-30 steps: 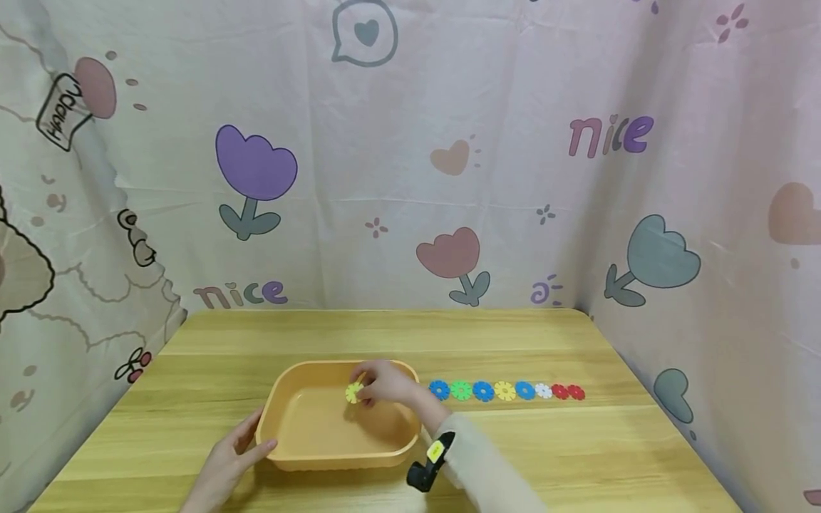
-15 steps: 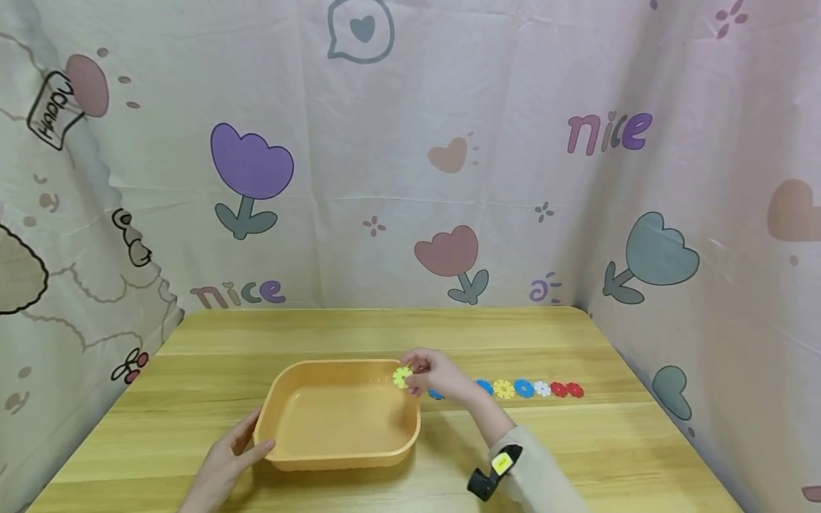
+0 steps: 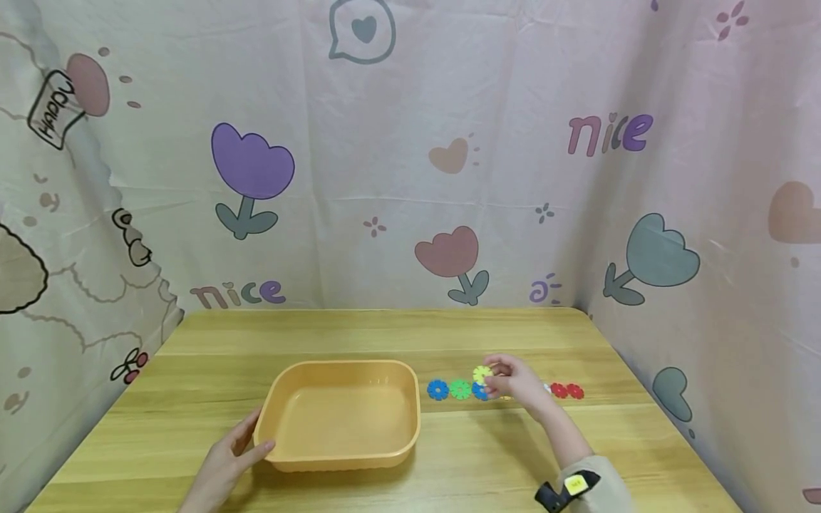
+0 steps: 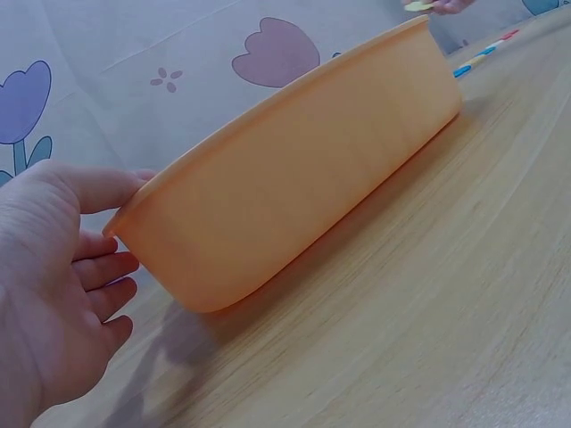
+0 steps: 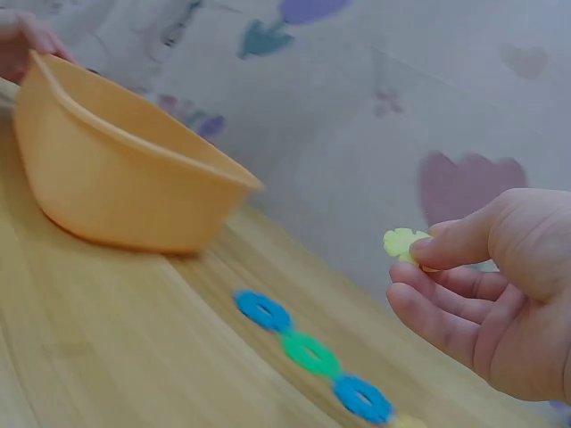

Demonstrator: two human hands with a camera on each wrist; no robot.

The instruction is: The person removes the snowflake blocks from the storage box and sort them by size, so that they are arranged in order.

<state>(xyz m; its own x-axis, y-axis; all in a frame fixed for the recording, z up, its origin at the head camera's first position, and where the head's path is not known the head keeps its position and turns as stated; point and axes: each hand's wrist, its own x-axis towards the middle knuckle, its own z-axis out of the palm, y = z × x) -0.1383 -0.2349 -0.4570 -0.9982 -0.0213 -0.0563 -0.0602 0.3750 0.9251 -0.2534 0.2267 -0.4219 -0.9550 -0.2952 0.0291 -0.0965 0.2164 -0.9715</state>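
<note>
Between thumb and fingertips, my right hand (image 3: pixel 516 381) pinches a small yellow notched plastic disc (image 5: pixel 403 242), raised above a row of similar discs. A blue disc (image 3: pixel 438 390) and a green disc (image 3: pixel 460 389) lie at the row's left end, followed by another blue disc (image 5: pixel 362 399). Two red discs (image 3: pixel 567 390) mark its right end. My hand covers much of the row's middle in the head view. At the left, my left hand (image 4: pixel 62 276) holds the rim of an orange plastic basin (image 4: pixel 294 169), thumb over the edge and the other fingers outside below it.
The basin's bare inside floor (image 3: pixel 343 420) shows in the head view. It stands on a wood-grain table (image 3: pixel 308 331), left of the disc row. A printed curtain (image 3: pixel 359 142) hangs behind the table and along both sides.
My right hand has carried the yellow disc from inside the basin, over its right rim, to above the disc row. My left hand has stayed at the basin's rim.
</note>
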